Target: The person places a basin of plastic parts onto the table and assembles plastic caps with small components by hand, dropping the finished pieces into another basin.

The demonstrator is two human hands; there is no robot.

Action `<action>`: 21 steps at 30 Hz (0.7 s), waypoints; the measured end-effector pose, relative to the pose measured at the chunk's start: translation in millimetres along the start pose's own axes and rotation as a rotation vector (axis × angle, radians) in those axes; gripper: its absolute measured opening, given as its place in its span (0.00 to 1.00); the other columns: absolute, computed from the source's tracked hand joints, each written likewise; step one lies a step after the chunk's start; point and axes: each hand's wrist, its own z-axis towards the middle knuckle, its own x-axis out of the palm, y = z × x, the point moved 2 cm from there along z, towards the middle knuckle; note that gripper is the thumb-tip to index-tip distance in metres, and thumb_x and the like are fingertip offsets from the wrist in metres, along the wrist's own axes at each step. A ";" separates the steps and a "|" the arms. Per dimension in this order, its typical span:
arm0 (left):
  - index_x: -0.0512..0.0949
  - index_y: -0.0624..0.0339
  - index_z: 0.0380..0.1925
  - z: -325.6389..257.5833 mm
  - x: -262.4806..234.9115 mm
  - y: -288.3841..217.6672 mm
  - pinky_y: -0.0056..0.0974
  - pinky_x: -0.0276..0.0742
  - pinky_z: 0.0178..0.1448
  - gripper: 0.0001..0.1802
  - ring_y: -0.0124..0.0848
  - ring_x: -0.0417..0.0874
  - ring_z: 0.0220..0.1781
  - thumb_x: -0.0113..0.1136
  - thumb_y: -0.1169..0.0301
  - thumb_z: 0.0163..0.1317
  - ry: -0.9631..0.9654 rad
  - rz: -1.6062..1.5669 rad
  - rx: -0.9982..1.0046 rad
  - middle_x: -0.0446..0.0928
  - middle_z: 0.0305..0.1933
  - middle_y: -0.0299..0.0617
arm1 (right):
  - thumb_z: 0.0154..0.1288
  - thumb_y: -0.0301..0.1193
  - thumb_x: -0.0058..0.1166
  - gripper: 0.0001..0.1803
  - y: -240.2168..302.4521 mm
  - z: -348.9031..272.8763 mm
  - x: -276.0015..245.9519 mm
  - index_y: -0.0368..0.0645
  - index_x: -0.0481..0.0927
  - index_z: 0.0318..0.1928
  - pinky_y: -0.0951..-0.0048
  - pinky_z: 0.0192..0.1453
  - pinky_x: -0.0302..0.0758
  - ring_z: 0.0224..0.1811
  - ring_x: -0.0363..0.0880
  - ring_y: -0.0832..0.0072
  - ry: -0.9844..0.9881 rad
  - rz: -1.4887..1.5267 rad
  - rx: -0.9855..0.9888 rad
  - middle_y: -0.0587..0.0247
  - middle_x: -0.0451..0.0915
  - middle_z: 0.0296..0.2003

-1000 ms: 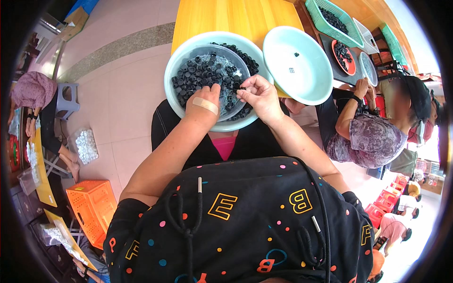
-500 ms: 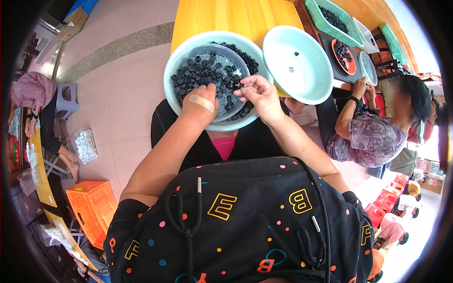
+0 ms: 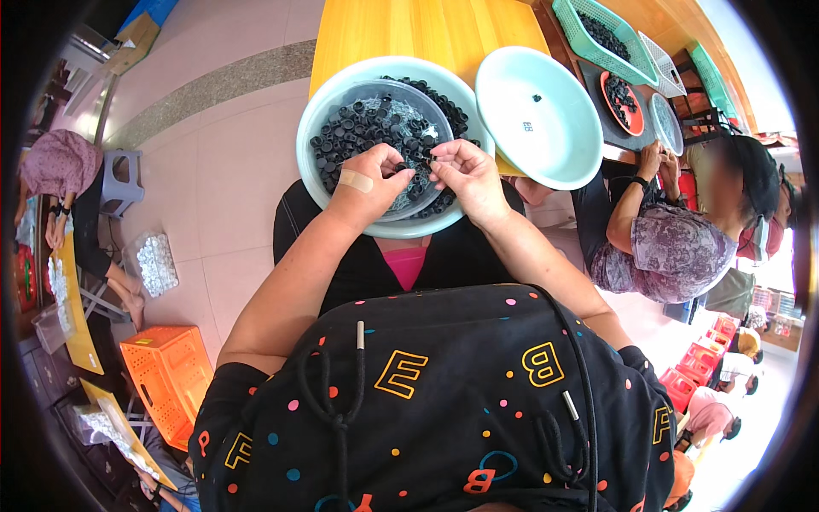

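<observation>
A clear plastic bowl point(image 3: 408, 92) sits inside a pale green basin point(image 3: 309, 119) over my lap. It holds many small black caps point(image 3: 343, 133) mixed with thin clear pieces point(image 3: 408, 193); more black caps lie in the basin around it. My left hand point(image 3: 365, 186), a plaster on its back, is over the bowl with thumb and fingers closed on a black cap point(image 3: 401, 167). Just to its right, my right hand point(image 3: 471, 181) pinches something small and dark at its fingertips; its kind is too small to make out.
A second pale green basin point(image 3: 556, 141) stands on the yellow table point(image 3: 426, 26) at right, with a small black piece inside. A co-worker point(image 3: 670, 230) sits further right near a red dish point(image 3: 627, 118) and a green basket point(image 3: 610, 60). An orange crate point(image 3: 166, 375) stands on the floor at left.
My left hand has come up out of the pile of caps and turned toward my right hand, with a black cap now showing in its fingers. My right hand has barely moved.
</observation>
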 end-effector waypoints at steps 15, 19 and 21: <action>0.79 0.61 0.45 -3.6 9.4 -3.2 0.30 0.73 0.33 0.12 0.21 0.75 0.28 0.62 0.74 0.60 0.107 -0.113 -0.028 0.78 0.28 0.35 | 0.64 0.17 0.53 0.09 -1.4 -3.4 10.3 0.37 0.76 0.45 0.83 0.38 0.76 0.34 0.77 0.86 0.095 0.015 -0.047 0.68 0.79 0.35; 0.76 0.62 0.52 -4.0 9.2 -4.2 0.29 0.75 0.37 0.17 0.21 0.76 0.30 0.57 0.74 0.62 0.254 -0.291 -0.153 0.79 0.34 0.36 | 0.65 0.17 0.52 0.09 1.0 -3.2 11.0 0.37 0.76 0.44 0.82 0.38 0.76 0.35 0.79 0.85 0.080 -0.001 -0.055 0.67 0.79 0.35; 0.75 0.63 0.54 -5.0 5.5 -11.2 0.29 0.76 0.38 0.17 0.22 0.77 0.32 0.54 0.74 0.64 0.293 -0.413 -0.205 0.79 0.36 0.37 | 0.65 0.17 0.52 0.08 3.5 -3.1 9.5 0.37 0.76 0.44 0.82 0.38 0.75 0.35 0.79 0.84 0.075 -0.013 -0.050 0.67 0.80 0.35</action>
